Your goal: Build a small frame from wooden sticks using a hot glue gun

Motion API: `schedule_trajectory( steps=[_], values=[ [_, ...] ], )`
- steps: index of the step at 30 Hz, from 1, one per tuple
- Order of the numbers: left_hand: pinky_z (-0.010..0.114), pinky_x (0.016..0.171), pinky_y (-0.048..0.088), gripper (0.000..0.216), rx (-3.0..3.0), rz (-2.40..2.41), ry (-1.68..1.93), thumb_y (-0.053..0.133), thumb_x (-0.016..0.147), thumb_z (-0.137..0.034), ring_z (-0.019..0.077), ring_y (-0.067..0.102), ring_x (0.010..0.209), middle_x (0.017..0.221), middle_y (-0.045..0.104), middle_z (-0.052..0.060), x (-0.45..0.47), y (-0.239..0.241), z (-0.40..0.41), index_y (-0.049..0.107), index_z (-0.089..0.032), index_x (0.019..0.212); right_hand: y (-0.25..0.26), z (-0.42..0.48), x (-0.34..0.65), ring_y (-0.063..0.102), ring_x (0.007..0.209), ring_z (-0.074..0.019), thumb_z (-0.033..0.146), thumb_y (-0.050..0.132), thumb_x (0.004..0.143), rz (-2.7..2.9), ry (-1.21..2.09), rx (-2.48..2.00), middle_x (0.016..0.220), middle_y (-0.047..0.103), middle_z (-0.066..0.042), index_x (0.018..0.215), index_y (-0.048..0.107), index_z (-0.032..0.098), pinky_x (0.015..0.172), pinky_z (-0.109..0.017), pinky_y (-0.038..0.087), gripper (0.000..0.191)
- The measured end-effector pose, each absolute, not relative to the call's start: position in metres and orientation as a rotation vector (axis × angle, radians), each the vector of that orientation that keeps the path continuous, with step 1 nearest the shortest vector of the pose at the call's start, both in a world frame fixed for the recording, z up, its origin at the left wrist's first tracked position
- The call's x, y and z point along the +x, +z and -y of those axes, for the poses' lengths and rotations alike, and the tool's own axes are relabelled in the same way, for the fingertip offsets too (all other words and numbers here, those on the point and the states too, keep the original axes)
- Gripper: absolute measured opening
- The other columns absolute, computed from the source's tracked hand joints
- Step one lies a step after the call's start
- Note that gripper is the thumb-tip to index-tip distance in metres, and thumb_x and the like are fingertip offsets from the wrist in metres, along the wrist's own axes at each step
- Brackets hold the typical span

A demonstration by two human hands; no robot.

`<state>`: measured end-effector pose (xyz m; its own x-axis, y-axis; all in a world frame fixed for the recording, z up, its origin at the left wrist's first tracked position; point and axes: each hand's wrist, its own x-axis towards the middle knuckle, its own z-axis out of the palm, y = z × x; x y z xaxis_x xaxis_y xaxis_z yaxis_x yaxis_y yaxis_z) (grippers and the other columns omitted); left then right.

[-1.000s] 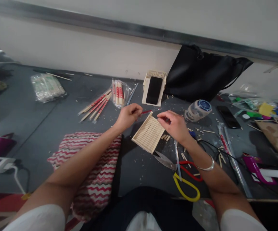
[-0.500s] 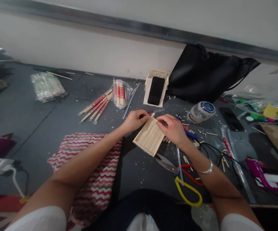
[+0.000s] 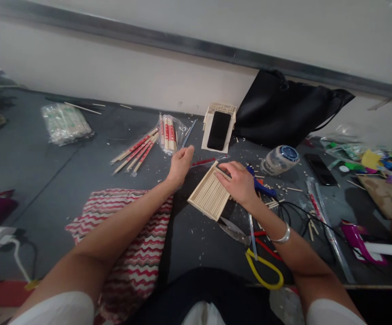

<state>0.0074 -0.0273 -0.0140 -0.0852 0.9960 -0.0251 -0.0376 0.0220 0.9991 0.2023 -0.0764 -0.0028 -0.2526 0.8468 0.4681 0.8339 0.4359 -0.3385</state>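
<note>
A flat panel of pale wooden sticks (image 3: 207, 195) lies tilted in front of me, its sticks side by side with crosspieces at the edges. My right hand (image 3: 238, 183) pinches its upper right corner between thumb and fingers. Up and left of the panel, clear of it, my left hand (image 3: 180, 168) is curled closed. What its fingers hold, if anything, is hidden. Just beyond that hand is a thin bluish strip (image 3: 189, 132), its lower end covered by the hand. A red-wrapped stick (image 3: 203, 162) lies between the left hand and the panel.
Paper-banded chopsticks (image 3: 138, 151) and a bagged bundle (image 3: 169, 133) lie at the back. A phone (image 3: 219, 131) leans on a small stick-built piece. Scissors (image 3: 265, 271), a jar (image 3: 280, 160), a cable, a purple glue gun (image 3: 358, 241) and stick scraps crowd the right. A striped cloth (image 3: 128, 234) lies left.
My left hand has let go of the panel's top edge and moved up and left toward the bluish strip. My right hand stays on the panel.
</note>
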Motion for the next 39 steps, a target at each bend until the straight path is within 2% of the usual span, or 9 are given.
schedule_trajectory(
  steps=[8, 15, 23, 27, 33, 39],
  values=[
    [0.018, 0.041, 0.022, 0.041, 1.062, -1.098, 1.045, 0.072, 0.087, -0.037, 0.0053, 0.03, 0.04, 0.046, 0.036, -0.009, 0.019, -0.017, 0.041, 0.051, -0.018, 0.058, -0.001, 0.072, 0.197, 0.069, 0.086, -0.0212, 0.031, 0.07, 0.094, 2.153, -0.101, -1.433, 0.087, 0.074, -0.005, 0.089, 0.071, 0.024, 0.078, -0.031, 0.053, 0.009],
    [0.017, 0.041, 0.03, 0.038, 1.027, -1.048, 1.031, 0.071, 0.089, -0.03, 0.0053, 0.037, 0.04, 0.047, 0.042, -0.007, 0.016, -0.017, 0.036, 0.054, -0.017, 0.057, -0.002, 0.076, 0.192, 0.066, 0.085, -0.0208, 0.031, 0.065, 0.098, 2.228, -0.297, -1.411, 0.085, 0.074, -0.005, 0.088, 0.073, 0.024, 0.076, -0.03, 0.05, 0.014],
    [0.017, 0.04, 0.03, 0.038, 0.989, -1.038, 1.04, 0.062, 0.094, -0.025, 0.0051, 0.038, 0.038, 0.046, 0.043, -0.006, 0.017, -0.018, 0.036, 0.054, -0.017, 0.058, -0.002, 0.072, 0.191, 0.062, 0.082, -0.0204, 0.027, 0.06, 0.102, 2.252, -0.366, -1.398, 0.082, 0.071, -0.006, 0.084, 0.071, 0.022, 0.075, -0.031, 0.046, 0.021],
    [0.017, 0.04, 0.032, 0.038, 0.985, -1.04, 1.034, 0.065, 0.093, -0.028, 0.0057, 0.039, 0.038, 0.047, 0.045, -0.006, 0.016, -0.019, 0.036, 0.055, -0.017, 0.058, 0.0, 0.073, 0.19, 0.059, 0.08, -0.0211, 0.023, 0.053, 0.103, 2.282, -0.375, -1.383, 0.08, 0.069, -0.007, 0.081, 0.07, 0.022, 0.072, -0.032, 0.044, 0.029],
    [0.017, 0.042, 0.033, 0.037, 1.005, -1.028, 1.03, 0.073, 0.088, -0.031, 0.0056, 0.041, 0.038, 0.046, 0.048, -0.006, 0.015, -0.019, 0.036, 0.058, -0.016, 0.058, 0.001, 0.076, 0.186, 0.055, 0.075, -0.022, 0.019, 0.051, 0.1, 2.301, -0.353, -1.347, 0.074, 0.066, -0.007, 0.075, 0.064, 0.023, 0.063, -0.034, 0.039, 0.029],
    [0.017, 0.041, 0.033, 0.035, 0.98, -1.024, 1.047, 0.07, 0.09, -0.025, 0.0052, 0.042, 0.037, 0.048, 0.049, -0.006, 0.016, -0.019, 0.035, 0.058, -0.016, 0.059, 0.004, 0.076, 0.191, 0.055, 0.07, -0.019, 0.019, 0.048, 0.095, 2.116, -0.297, -1.343, 0.071, 0.06, -0.004, 0.071, 0.052, 0.025, 0.063, -0.031, 0.041, 0.026]
  ],
)
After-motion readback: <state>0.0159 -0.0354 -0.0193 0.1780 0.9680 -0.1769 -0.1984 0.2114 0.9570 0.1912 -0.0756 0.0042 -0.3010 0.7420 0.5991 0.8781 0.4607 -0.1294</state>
